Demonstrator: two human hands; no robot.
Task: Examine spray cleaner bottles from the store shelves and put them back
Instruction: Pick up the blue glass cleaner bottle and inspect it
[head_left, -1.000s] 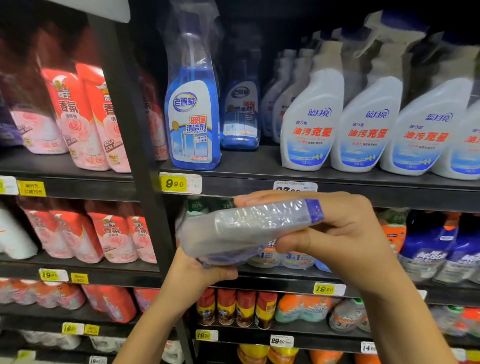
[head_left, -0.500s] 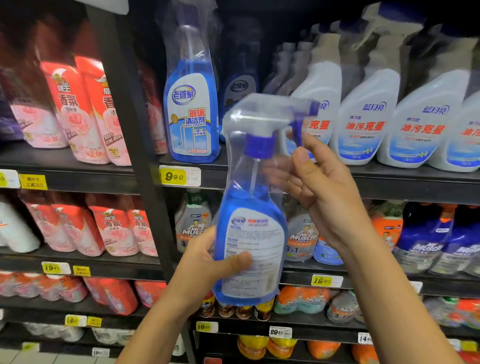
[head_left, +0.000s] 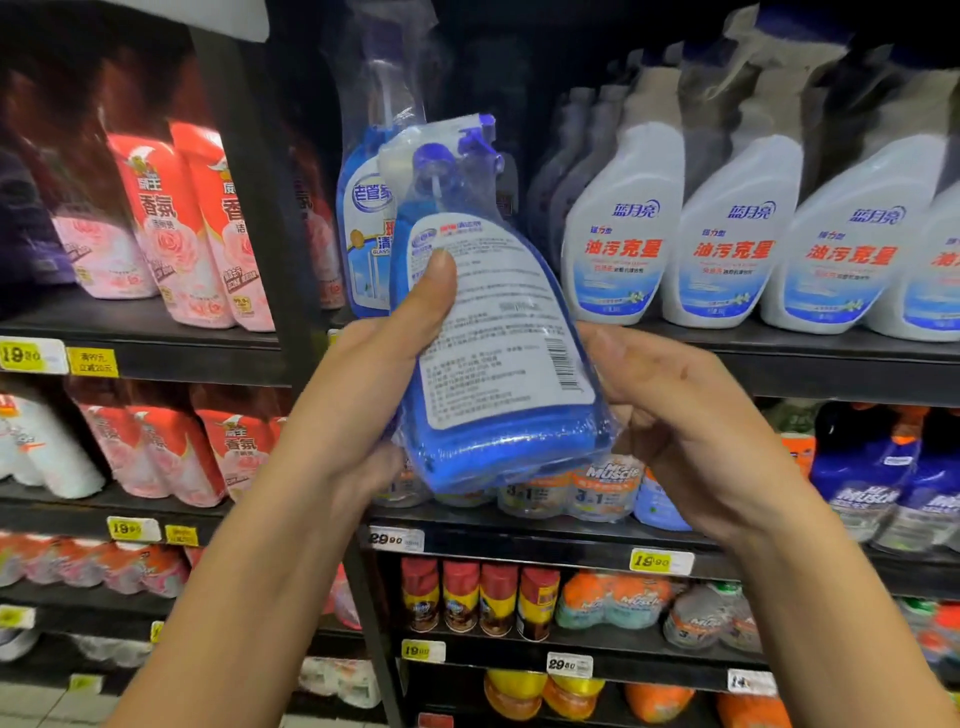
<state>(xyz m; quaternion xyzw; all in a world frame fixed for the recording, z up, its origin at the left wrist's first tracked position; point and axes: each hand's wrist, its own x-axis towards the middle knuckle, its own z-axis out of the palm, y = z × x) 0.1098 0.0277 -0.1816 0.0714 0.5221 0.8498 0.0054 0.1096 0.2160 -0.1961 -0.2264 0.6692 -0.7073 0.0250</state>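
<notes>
I hold a blue spray cleaner bottle (head_left: 488, 332) wrapped in clear plastic in front of the shelves, tilted with its trigger head up and away and its white back label with a barcode facing me. My left hand (head_left: 379, 384) grips its left side, thumb pressed on the label. My right hand (head_left: 670, 415) cups the bottle's lower right side, fingers curled behind it. A matching blue bottle (head_left: 363, 228) stands on the shelf right behind the held one.
White spray bottles (head_left: 737, 234) with red lettering fill the upper shelf (head_left: 779, 364) to the right. Red and pink refill pouches (head_left: 187, 228) stand at left beyond a black upright post (head_left: 249, 197). Lower shelves hold more cleaners and cans (head_left: 478, 603).
The bottle went from lying sideways to upright, then tipped back toward me and came closer. My right hand left the trigger head and moved down to the bottle's lower side.
</notes>
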